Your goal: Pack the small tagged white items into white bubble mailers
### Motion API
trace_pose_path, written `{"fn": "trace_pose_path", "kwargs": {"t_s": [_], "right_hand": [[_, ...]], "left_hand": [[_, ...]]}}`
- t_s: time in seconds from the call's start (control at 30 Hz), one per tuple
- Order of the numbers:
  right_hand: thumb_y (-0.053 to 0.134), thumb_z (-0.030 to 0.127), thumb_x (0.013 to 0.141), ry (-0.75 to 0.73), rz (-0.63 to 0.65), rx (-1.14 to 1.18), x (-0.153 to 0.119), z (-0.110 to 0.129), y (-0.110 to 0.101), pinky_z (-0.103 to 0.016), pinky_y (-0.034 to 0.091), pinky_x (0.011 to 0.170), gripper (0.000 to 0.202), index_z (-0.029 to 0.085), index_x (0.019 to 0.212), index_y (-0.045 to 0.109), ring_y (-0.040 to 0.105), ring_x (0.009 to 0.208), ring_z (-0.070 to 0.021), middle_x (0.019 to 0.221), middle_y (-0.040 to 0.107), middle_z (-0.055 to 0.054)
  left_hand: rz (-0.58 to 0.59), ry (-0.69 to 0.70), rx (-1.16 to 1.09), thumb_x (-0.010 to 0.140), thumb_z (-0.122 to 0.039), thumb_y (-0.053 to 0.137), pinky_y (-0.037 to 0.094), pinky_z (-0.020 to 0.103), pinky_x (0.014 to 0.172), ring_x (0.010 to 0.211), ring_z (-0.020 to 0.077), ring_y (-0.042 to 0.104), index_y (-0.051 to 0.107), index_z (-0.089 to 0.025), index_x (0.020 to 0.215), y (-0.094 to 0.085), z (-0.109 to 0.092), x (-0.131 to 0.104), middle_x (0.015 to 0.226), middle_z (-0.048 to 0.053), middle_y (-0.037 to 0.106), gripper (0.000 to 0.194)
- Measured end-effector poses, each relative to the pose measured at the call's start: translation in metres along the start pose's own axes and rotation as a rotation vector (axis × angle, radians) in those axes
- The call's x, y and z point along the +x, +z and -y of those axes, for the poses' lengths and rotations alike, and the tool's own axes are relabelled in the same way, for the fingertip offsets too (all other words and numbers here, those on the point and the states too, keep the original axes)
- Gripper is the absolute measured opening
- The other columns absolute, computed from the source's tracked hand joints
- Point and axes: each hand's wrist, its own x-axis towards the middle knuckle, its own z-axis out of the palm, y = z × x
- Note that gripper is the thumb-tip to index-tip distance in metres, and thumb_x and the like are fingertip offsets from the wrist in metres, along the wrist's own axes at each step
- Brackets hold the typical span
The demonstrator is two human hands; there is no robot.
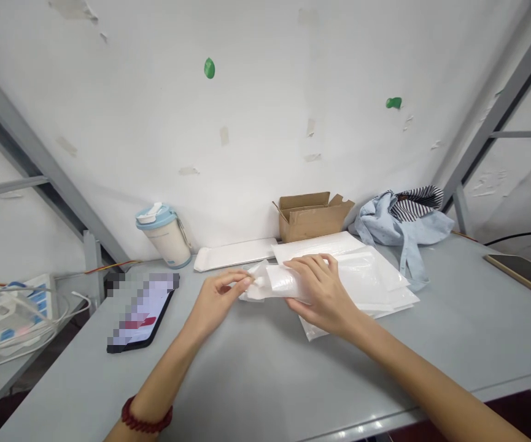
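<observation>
Both hands hold one rolled-up clear plastic bag (278,281) just above the grey table (256,374). My right hand (321,293) wraps around the middle of the roll. My left hand (219,299) pinches its crumpled left end with thumb and fingertips; a red bead bracelet (145,420) is on that wrist. Right behind and under the right hand lies a flat stack of white and clear plastic bags (375,279).
A tablet (142,311) lies at the left, a light-blue lidded cup (164,235) behind it. A flat white packet (235,253), an open cardboard box (312,215) and a bundle of blue and striped cloth (406,222) line the wall. Cables and power strip (5,319) sit far left.
</observation>
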Motion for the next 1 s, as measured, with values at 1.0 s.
{"fn": "trace_pose_path", "kwargs": {"t_s": [1.0], "right_hand": [[0.053,0.027,0.077,-0.155,0.054,0.083,-0.002,0.013,-0.002,-0.044,0.029,0.088,0.039,0.015,0.114,0.048,0.051,0.097,-0.0251,0.108,0.059,-0.011]], "left_hand": [[0.148,-0.285,-0.225,0.063,-0.022,0.062,0.029,0.021,0.047,0.05,0.0089,0.04,0.052,-0.016,0.059,0.021,-0.01,-0.014,0.052,-0.006,0.046,0.012]]}}
